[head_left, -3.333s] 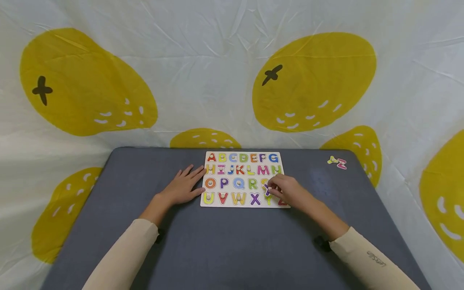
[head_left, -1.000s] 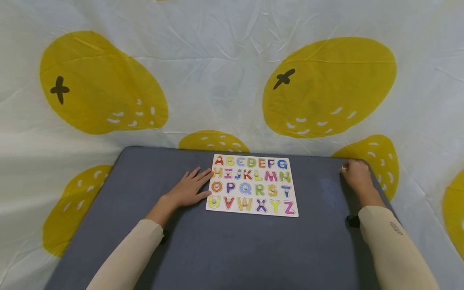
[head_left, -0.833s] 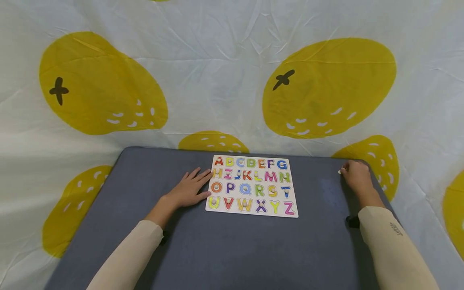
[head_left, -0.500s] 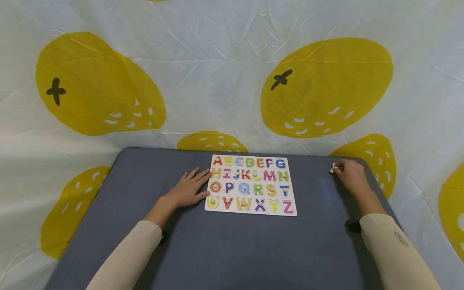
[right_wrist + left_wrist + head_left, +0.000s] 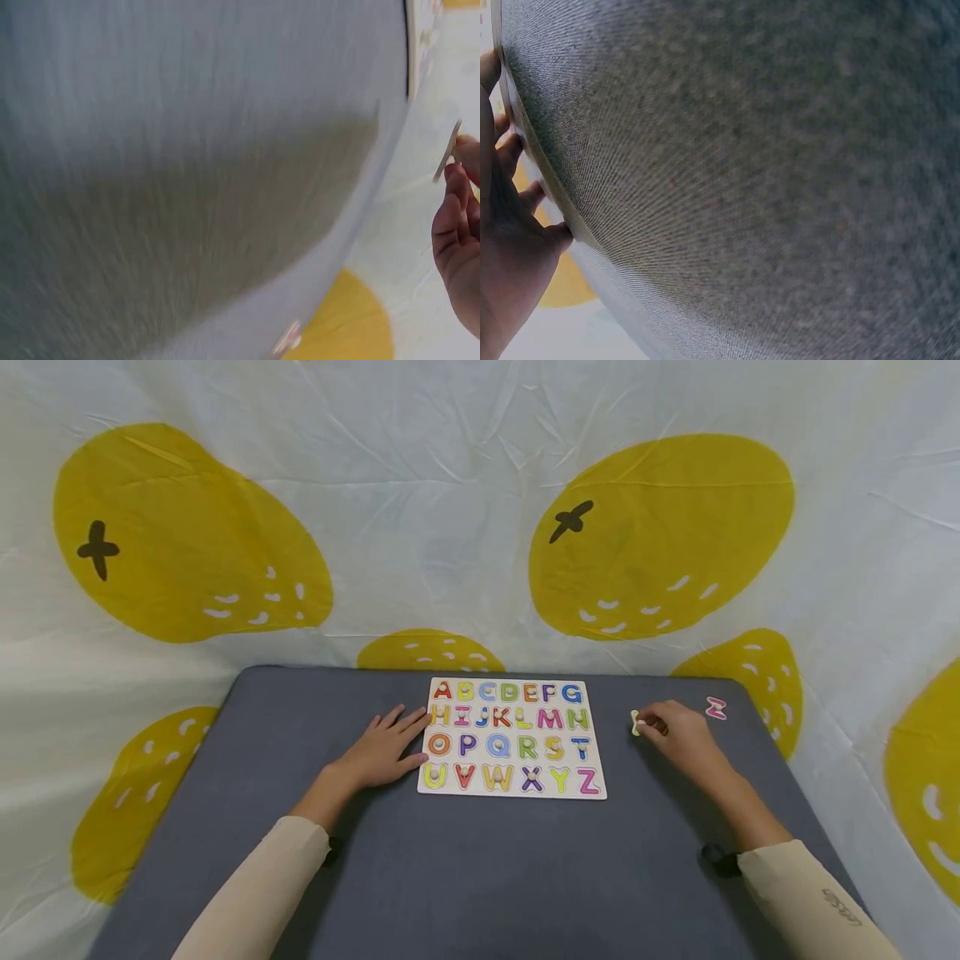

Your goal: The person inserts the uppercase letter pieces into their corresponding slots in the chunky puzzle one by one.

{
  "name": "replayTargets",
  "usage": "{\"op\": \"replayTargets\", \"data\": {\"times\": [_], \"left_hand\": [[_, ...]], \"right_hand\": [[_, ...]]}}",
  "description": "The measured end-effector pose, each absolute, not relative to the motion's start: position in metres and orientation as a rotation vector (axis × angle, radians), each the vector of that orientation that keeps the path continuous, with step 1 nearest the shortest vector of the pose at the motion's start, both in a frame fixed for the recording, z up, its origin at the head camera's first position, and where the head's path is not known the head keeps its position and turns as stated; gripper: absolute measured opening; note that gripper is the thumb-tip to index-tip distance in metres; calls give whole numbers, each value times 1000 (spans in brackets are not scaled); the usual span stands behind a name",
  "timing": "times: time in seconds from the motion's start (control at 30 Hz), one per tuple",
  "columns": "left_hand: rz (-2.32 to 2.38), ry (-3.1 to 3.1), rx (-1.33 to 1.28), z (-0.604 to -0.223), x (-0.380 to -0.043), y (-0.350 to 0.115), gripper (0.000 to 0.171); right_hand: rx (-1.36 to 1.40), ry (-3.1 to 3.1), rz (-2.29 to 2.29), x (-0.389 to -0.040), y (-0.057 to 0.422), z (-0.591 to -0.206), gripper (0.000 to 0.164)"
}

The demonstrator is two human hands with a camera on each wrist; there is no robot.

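Observation:
My right hand (image 5: 678, 735) pinches a small yellow letter Y piece (image 5: 635, 722) between thumb and fingers, off the right side of the alphabet puzzle board (image 5: 480, 792). In the right wrist view that piece (image 5: 448, 152) appears edge-on at the fingertips, raised above the table surface. My left hand (image 5: 378, 750) lies spread with its fingertips and thumb at the board's left edge; the left wrist view shows the same fingers along that edge. Knobbed letters fill most of the board, while its Y and Z spaces show flat printed letters without knobs.
A pink letter Z piece (image 5: 716, 707) lies near the back right corner of the dark grey table (image 5: 495, 877). Behind the table hangs a white curtain (image 5: 427, 527) printed with big yellow fruits.
My right hand has left the board's S–T area, where a purple-blue piece now sits as T. It picked up the Y at the back right and carried it leftward. The left hand stays put.

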State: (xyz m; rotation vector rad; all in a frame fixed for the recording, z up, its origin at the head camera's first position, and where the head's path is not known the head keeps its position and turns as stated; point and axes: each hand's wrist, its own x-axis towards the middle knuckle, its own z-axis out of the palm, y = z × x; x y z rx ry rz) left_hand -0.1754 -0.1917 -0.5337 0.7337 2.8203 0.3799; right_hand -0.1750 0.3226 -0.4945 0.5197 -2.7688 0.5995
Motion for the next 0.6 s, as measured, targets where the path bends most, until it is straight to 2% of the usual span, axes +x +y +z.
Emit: {"op": "replayTargets", "data": {"times": [0.33,0.6], "left_hand": [[375,2833,743,-533,-174,-192,77],[360,2848,756,-539,-175,-193,76]], "right_hand": [[834,-2687,713,-144,263,-501,17],[1001,-2745,738,-131,232,-513,13]]}}
